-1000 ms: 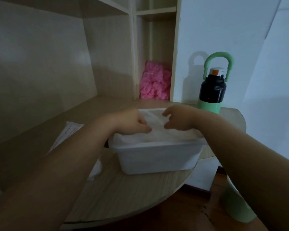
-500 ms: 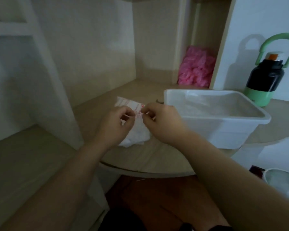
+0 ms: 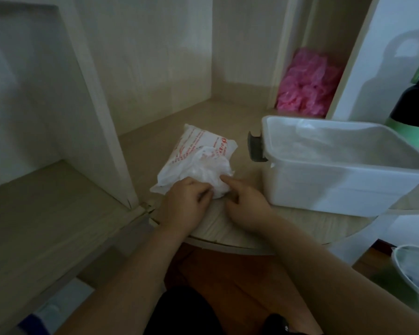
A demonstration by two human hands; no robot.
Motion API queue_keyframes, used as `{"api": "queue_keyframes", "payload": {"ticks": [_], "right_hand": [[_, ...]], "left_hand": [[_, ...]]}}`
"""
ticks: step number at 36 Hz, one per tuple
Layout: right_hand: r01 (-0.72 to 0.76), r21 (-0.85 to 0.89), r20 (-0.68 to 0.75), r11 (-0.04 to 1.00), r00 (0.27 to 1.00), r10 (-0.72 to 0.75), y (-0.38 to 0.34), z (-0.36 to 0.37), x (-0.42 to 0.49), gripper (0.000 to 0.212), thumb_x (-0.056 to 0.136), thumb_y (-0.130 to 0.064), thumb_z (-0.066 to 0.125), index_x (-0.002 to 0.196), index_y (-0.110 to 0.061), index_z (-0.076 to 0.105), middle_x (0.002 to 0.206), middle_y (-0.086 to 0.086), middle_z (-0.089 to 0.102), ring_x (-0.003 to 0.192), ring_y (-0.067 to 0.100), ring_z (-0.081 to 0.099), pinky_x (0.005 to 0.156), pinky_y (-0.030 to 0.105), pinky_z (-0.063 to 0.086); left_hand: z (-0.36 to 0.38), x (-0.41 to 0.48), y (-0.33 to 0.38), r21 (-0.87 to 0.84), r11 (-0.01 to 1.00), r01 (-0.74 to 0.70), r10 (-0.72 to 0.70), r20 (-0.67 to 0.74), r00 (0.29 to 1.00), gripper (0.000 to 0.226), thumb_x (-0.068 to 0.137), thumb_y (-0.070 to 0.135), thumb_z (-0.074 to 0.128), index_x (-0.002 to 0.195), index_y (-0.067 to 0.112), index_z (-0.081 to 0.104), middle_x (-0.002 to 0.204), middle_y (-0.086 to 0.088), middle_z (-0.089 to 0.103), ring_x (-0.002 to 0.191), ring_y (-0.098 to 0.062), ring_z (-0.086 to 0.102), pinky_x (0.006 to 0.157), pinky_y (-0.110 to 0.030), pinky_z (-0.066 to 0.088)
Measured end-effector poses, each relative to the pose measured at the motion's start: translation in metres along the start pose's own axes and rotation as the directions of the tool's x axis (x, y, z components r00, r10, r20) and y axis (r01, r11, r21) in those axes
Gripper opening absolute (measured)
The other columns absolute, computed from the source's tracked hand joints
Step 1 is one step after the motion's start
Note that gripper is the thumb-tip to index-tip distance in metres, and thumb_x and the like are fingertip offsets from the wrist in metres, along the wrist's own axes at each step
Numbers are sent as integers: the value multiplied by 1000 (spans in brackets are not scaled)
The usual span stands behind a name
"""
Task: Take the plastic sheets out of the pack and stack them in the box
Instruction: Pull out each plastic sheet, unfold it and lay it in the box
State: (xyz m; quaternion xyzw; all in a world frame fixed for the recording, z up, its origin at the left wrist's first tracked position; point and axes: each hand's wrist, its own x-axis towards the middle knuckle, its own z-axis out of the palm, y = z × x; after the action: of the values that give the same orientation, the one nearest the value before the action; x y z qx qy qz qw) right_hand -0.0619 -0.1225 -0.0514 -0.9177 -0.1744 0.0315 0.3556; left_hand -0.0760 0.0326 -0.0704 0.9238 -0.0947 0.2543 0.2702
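Pack [image 3: 200, 147]: lying on counter [image 3: 228, 222], sheets [image 3: 209, 169] bulging out.
Left hand [image 3: 184, 205]: pinching sheets.
Right hand [image 3: 246, 207]: forefinger touching sheets.
Box [image 3: 324, 187]: sitting just right.

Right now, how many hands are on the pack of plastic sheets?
2. The left hand grips the near left edge of the pack; the right hand touches the bunched plastic at its near right with a forefinger.

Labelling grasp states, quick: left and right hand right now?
Left hand: closed, gripping the plastic sheet.
Right hand: index finger on the sheet; grip cannot be told.
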Motion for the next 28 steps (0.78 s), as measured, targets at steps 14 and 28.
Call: {"api": "queue_keyframes", "payload": {"ticks": [14, 28], "right_hand": [[60, 50, -149, 997, 987, -52, 8, 6, -2, 56, 93, -27, 53, 145, -24, 32, 119, 1, 57, 91, 8, 54, 79, 20, 40], [165, -426, 124, 890, 985, -123, -23, 5, 12, 57, 95, -48, 37, 147, -34, 20, 158, 1, 10, 144, 25, 5, 114, 45, 4]], "left_hand": [[-4, -4, -3, -377, 910, 176, -229, -101, 968, 7, 90, 16, 61, 88, 21, 65, 89, 14, 62, 87, 4, 56, 72, -4, 40], [-13, -3, 9, -379, 916, 131, -264, -325, 908, 8, 98, 18, 48, 93, 23, 52, 88, 12, 55, 80, -3, 53, 68, -16, 43]]}}
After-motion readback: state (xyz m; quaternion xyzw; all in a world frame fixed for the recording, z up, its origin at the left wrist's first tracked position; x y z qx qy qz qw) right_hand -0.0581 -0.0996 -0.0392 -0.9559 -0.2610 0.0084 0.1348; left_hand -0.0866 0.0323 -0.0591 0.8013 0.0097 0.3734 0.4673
